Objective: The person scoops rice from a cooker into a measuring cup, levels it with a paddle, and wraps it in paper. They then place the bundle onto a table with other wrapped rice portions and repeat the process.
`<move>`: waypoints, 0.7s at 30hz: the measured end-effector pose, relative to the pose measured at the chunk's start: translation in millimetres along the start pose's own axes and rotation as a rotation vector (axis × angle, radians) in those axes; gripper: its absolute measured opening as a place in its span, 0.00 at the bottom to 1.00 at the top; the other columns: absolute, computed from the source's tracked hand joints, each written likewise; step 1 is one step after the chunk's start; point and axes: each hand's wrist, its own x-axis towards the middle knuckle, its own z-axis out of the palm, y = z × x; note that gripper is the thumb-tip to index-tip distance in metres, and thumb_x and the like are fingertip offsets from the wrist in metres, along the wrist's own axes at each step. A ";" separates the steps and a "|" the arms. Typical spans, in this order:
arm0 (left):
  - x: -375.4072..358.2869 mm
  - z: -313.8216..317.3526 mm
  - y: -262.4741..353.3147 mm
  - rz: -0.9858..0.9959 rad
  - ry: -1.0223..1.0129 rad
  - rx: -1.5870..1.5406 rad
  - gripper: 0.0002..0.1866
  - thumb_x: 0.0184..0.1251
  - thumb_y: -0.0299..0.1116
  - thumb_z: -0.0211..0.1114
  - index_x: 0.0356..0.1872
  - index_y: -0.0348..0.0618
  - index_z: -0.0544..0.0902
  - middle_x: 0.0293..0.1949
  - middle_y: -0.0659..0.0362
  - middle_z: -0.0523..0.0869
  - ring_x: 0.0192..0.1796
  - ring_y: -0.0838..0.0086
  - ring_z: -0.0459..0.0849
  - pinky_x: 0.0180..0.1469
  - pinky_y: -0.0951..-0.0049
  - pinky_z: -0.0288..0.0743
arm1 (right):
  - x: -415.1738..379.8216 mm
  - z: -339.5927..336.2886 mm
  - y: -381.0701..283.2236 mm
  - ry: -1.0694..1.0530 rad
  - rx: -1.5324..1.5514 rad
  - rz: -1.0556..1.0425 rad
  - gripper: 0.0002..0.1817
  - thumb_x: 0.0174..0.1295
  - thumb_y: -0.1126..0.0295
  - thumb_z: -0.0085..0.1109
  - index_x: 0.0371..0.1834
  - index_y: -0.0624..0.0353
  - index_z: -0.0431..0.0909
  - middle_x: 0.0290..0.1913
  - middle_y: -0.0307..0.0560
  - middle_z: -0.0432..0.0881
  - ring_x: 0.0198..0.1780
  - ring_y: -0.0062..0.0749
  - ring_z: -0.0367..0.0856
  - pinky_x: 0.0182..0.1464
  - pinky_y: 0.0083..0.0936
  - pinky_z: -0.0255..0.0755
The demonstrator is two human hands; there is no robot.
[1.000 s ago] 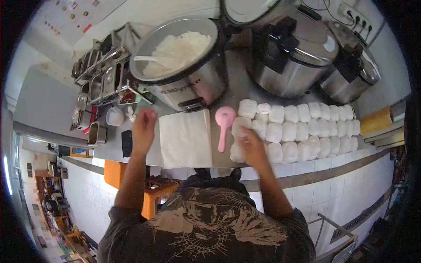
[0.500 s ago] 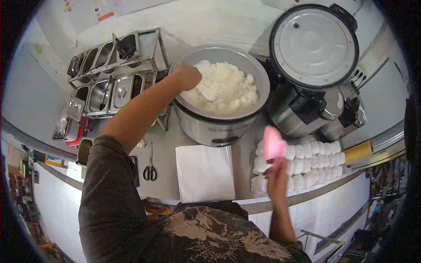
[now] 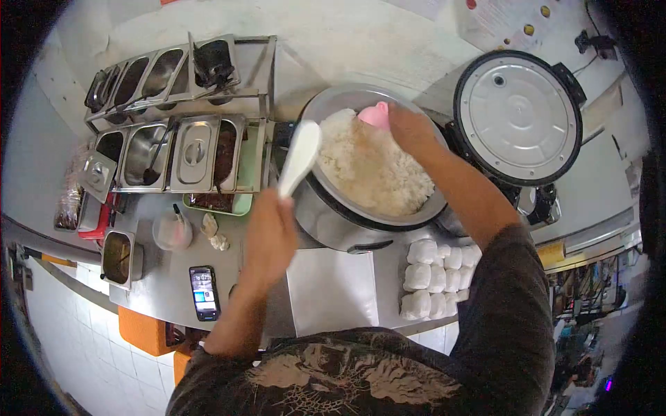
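Gripping tight: left hand (image 3: 270, 232) wrapped round handle of white rice paddle (image 3: 298, 156), blade tilted up over left rim of rice cooker (image 3: 347, 229); right hand (image 3: 411, 128) closed on pink scoop (image 3: 374, 114), pressed into the rice (image 3: 374, 166) at far side of cooker pot; fingers curled, scoop mostly hidden by hand, only its top shows. Cooker sits open, full of white rice; its lid (image 3: 517, 114) stands up just right of it. Wrapped rice parcels (image 3: 433, 277) lie in rows near-right of cooker, close to counter edge; white paper sheet (image 3: 329, 291) just in front of cooker, beside parcels. Steel condiment trays (image 3: 173, 142) left of cooker; phone (image 3: 205, 292) well left & nearer the person, screen lit; small lidded cup (image 3: 171, 230) btw trays & phone.
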 end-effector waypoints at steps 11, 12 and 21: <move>-20.4 71.3 -7.9 0.067 0.037 -0.374 0.17 0.82 0.34 0.48 0.61 0.33 0.65 0.52 0.27 0.79 0.50 0.31 0.81 0.52 0.46 0.75 | -46.4 8.7 -32.9 -0.370 0.129 -0.281 0.19 0.70 0.68 0.52 0.61 0.65 0.72 0.47 0.67 0.84 0.51 0.61 0.84 0.52 0.52 0.77; -23.4 79.1 -12.4 0.177 0.104 -0.331 0.17 0.82 0.34 0.47 0.62 0.32 0.64 0.50 0.27 0.80 0.50 0.31 0.81 0.52 0.46 0.75 | -62.2 5.8 -33.2 -0.411 0.162 -0.305 0.20 0.70 0.67 0.53 0.61 0.65 0.72 0.47 0.67 0.84 0.51 0.61 0.84 0.52 0.51 0.77; -19.4 72.1 0.4 0.061 0.049 -0.329 0.14 0.81 0.36 0.49 0.57 0.36 0.67 0.41 0.31 0.82 0.44 0.32 0.82 0.45 0.40 0.73 | -122.4 -50.6 -15.5 -0.338 0.501 -0.397 0.19 0.73 0.62 0.54 0.59 0.64 0.74 0.39 0.61 0.85 0.40 0.51 0.86 0.42 0.43 0.77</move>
